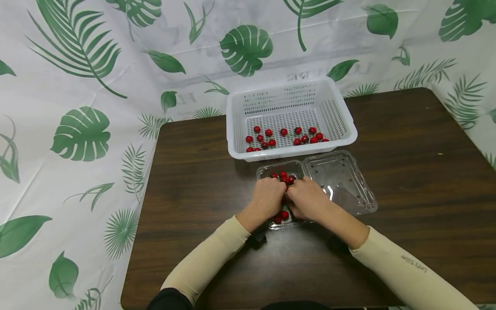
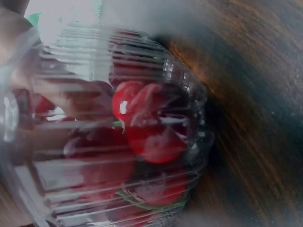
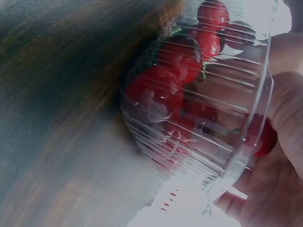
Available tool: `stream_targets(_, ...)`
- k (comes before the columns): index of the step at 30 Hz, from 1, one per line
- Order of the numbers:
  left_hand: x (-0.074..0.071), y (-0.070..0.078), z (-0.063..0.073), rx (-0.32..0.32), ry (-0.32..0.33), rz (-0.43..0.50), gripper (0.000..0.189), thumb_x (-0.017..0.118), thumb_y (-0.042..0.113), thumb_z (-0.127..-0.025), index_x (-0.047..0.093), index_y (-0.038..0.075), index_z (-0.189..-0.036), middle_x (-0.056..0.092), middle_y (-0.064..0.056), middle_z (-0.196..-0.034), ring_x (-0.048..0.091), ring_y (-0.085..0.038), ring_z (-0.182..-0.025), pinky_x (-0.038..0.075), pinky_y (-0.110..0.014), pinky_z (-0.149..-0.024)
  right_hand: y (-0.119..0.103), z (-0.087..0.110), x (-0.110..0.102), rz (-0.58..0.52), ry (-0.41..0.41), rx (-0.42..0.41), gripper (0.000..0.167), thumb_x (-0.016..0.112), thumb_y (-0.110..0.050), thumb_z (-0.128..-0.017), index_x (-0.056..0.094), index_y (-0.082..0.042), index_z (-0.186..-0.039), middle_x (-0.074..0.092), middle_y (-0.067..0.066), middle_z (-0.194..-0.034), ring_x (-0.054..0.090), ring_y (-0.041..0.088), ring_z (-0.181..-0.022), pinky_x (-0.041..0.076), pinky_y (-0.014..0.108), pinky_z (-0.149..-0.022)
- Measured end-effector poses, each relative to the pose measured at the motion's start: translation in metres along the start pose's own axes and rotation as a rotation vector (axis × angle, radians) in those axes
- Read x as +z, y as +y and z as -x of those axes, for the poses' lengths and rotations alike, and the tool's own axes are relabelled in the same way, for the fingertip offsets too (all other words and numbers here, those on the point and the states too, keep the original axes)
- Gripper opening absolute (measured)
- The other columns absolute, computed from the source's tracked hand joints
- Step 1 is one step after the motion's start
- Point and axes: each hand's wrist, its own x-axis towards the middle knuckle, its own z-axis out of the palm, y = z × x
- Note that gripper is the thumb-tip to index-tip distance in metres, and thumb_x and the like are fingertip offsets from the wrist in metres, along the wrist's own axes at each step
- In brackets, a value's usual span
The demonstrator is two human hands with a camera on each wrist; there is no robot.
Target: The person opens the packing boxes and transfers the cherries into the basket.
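Note:
A clear plastic clamshell box (image 1: 265, 171) lies on the table with its lid folded out to the right, and red cherries (image 1: 284, 214) are inside. My left hand (image 1: 269, 196) reaches into the box from the left with bent fingers. In the left wrist view its fingers show blurred through the ribbed wall, behind several cherries (image 2: 156, 137); what they hold is hidden. From the right my right hand (image 1: 308, 199) meets it over the middle of the box. The right wrist view shows this hand holding a cherry (image 3: 261, 136) by the rim, between thumb and fingers.
Just behind the box stands a white perforated basket (image 1: 294, 150) with several loose cherries (image 1: 284, 131) on its floor. The clear lid (image 1: 341, 181) lies flat at the right. Dark wood tabletop (image 1: 193, 185) surrounds these, with a leaf-patterned sheet (image 1: 201, 51) behind.

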Motion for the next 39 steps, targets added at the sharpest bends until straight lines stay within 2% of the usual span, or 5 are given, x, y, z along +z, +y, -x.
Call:
stream_targets(7, -0.003, -0.006, -0.002, 0.027, -0.016, 0.059, 0.015, 0.073, 0.014, -0.071, 0.061, 0.018, -0.063, 0.063, 0.0, -0.066, 0.062, -0.022, -0.062, 0.05, -0.039, -0.051, 0.0, 0.0, 0.003, -0.001, -0.007, 0.0, 0.03, 0.077, -0.014, -0.071, 0.051, -0.016, -0.057, 0.056, 0.001, -0.062, 0.056, 0.026, -0.068, 0.038, 0.039, -0.063)
stream_targets(13, -0.013, -0.017, -0.001, 0.013, 0.038, 0.15, 0.026, 0.074, 0.019, -0.071, 0.054, 0.022, -0.054, 0.055, 0.006, -0.057, 0.056, -0.016, -0.055, 0.046, -0.035, -0.046, -0.001, 0.0, -0.006, -0.061, -0.005, 0.007, 0.024, 0.078, -0.013, -0.071, 0.058, -0.017, -0.058, 0.055, -0.003, -0.063, 0.053, 0.022, -0.067, 0.038, 0.035, -0.061)
stream_targets(23, -0.02, -0.032, 0.002, 0.006, 0.072, 0.3, 0.013, 0.074, 0.022, -0.077, 0.073, 0.027, -0.065, 0.064, 0.013, -0.066, 0.058, -0.009, -0.062, 0.045, -0.027, -0.049, 0.001, 0.004, -0.023, -0.157, -0.046, 0.02, 0.009, 0.08, -0.016, -0.076, 0.073, -0.016, -0.072, 0.063, -0.005, -0.072, 0.057, 0.017, -0.072, 0.046, 0.039, -0.071)
stream_targets(31, -0.024, -0.037, 0.006, 0.014, 0.124, 0.385, 0.011, 0.074, 0.023, -0.079, 0.074, 0.026, -0.069, 0.065, 0.014, -0.07, 0.058, -0.006, -0.065, 0.046, -0.025, -0.053, 0.009, 0.011, -0.038, -0.232, 0.026, -0.006, 0.008, 0.081, -0.013, -0.077, 0.074, -0.015, -0.075, 0.061, -0.007, -0.072, 0.057, 0.013, -0.069, 0.048, 0.04, -0.07)
stream_targets(39, -0.032, -0.041, 0.013, -0.011, 0.177, 0.394, 0.007, 0.075, 0.024, -0.08, 0.076, 0.025, -0.073, 0.065, 0.013, -0.072, 0.057, -0.007, -0.067, 0.044, -0.025, -0.054, 0.018, 0.013, -0.065, -0.296, 0.075, 0.008, 0.006, 0.081, -0.011, -0.079, 0.077, -0.013, -0.083, 0.068, -0.003, -0.082, 0.062, 0.016, -0.073, 0.051, 0.035, -0.066)
